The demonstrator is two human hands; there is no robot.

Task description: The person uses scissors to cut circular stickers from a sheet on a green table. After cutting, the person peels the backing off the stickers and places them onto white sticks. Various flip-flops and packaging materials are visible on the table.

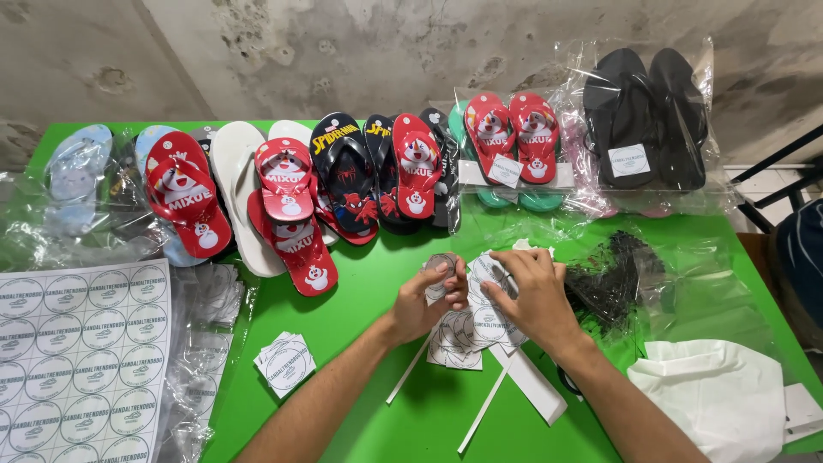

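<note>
Both hands are working above a pile of round stickers (467, 334): left hand (429, 300) pinching one sticker (440, 264), right hand (531, 296) gripping a small sticker stack (487, 273); flip-flops (343, 184) lying beyond.

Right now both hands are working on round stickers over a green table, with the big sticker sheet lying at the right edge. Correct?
Not quite. The head view shows the sticker sheet at the left edge; left hand, right hand, round stickers and green table are as stated.

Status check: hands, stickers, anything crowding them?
Left hand pinching a round sticker. Right hand on the square sticker pile. White backing strips close underneath.
</note>
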